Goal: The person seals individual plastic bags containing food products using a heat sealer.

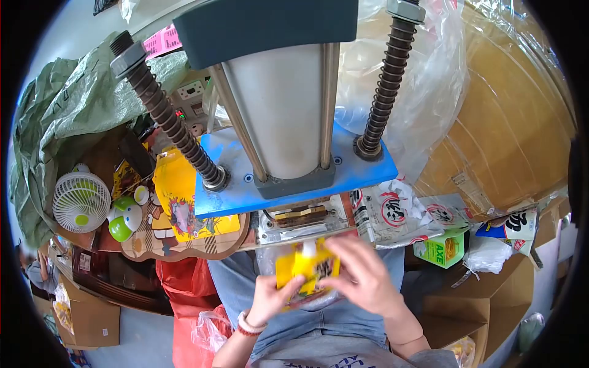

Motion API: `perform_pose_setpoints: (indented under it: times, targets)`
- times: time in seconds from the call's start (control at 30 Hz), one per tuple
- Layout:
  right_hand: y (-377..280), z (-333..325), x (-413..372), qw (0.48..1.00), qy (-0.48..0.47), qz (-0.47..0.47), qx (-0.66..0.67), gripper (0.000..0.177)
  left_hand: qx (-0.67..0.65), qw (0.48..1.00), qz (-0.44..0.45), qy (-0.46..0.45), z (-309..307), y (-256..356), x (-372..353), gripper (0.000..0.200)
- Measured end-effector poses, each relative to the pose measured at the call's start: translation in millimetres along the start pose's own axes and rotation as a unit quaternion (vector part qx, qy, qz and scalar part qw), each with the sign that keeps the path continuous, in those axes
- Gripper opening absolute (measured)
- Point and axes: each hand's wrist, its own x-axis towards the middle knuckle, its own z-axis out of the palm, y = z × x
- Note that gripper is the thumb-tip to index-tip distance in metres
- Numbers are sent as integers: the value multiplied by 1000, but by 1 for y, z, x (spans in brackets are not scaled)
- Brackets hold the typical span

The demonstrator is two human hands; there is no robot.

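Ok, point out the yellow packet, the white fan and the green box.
yellow packet (310,270): head view, middle of its front.
white fan (80,202): head view, centre of its grille.
green box (439,250): head view, its lettered face.

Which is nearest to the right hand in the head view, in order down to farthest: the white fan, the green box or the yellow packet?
1. yellow packet, centre, gripped by the right hand.
2. green box, just to its right.
3. white fan, far left.
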Motion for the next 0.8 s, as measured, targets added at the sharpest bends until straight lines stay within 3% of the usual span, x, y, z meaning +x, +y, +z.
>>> perform_pose_setpoints:
  times: [0.07, 0.2, 0.27, 0.4, 0.47, 0.5, 0.53, 0.6, 0.67, 0.7, 0.73, 0.77, 0.8]
  targets:
    - [13, -15, 1, 994, 71, 50, -66, 46, -168, 984, -57, 32, 7, -7, 29, 17]
    - [57, -28, 28, 952, 114, 156, -238, 24, -314, 944, -101, 25, 2, 3, 73, 21]
    - [113, -9, 34, 923, -12, 209, -322, 38, -324, 940, -102, 27, 4, 7, 78, 21]
    - [155, 13, 30, 909, -92, 191, -358, 34, -273, 959, -73, 24, -1, 1, 78, 25]
    - [160, 10, 18, 921, -91, 175, -335, 30, -77, 991, 10, 106, -42, -14, 75, 43]
    - [155, 4, 14, 922, -88, 174, -335, 30, 98, 968, 98, 210, -62, -13, 75, 57]
    - [144, -5, 7, 931, -71, 168, -317, 24, 267, 897, 179, 304, -82, -11, 74, 70]
    - [136, -15, -6, 939, -56, 161, -297, 18, 594, 752, 103, 265, -114, -25, 58, 87]
    - [135, -21, -15, 973, 24, 200, -109, 19, 571, 782, 157, 196, -122, -44, 42, 73]
    - [128, -22, -17, 974, 28, 198, -108, 19, 551, 790, 198, 181, -124, -47, 34, 65]
    - [115, -27, -21, 964, 93, 240, 62, 17, 500, 812, 221, 205, -127, -50, 26, 42]
    - [100, -35, -24, 922, 152, 274, 229, 16, 433, 859, 154, 227, -125, -48, 16, 34]
    - [73, -43, -18, 882, 152, 309, 322, 12, 359, 895, 86, 249, -118, -42, 8, 26]
